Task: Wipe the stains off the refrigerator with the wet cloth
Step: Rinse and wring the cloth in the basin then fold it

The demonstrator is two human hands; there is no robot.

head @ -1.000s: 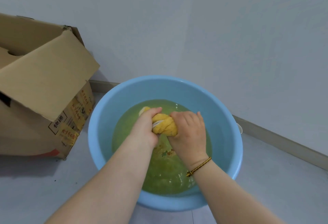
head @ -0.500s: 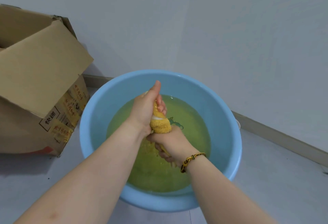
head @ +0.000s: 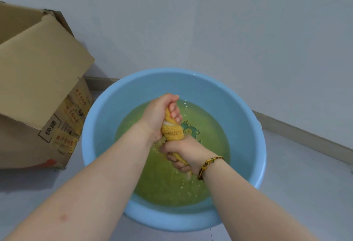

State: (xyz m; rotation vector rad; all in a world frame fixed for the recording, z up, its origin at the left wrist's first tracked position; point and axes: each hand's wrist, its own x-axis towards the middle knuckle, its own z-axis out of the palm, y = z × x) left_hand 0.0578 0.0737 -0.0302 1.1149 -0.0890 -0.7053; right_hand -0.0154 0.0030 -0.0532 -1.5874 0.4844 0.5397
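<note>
Cloth (head: 172, 131) turned from level to upright over basin (head: 229, 107); left hand (head: 158, 120) above, right hand (head: 184, 152) below, fingers (head: 174, 115) curled tight round it. Wringing, likely; wiping not begun.

Wet yellow cloth (head: 172, 131) of terry pile, wrung into a tight twisted rope, pale band showing near the top. Held roughly upright over greenish water (head: 156, 187) inside a blue basin (head: 86, 145). Upper end gripped by left hand (head: 159, 118), lower end by right hand (head: 184, 152); tip protruding beneath the right fist.

Cloth (head: 172, 131) turned from level to upright; left hand (head: 159, 117) now above right hand (head: 184, 153), thumb curled.
</note>
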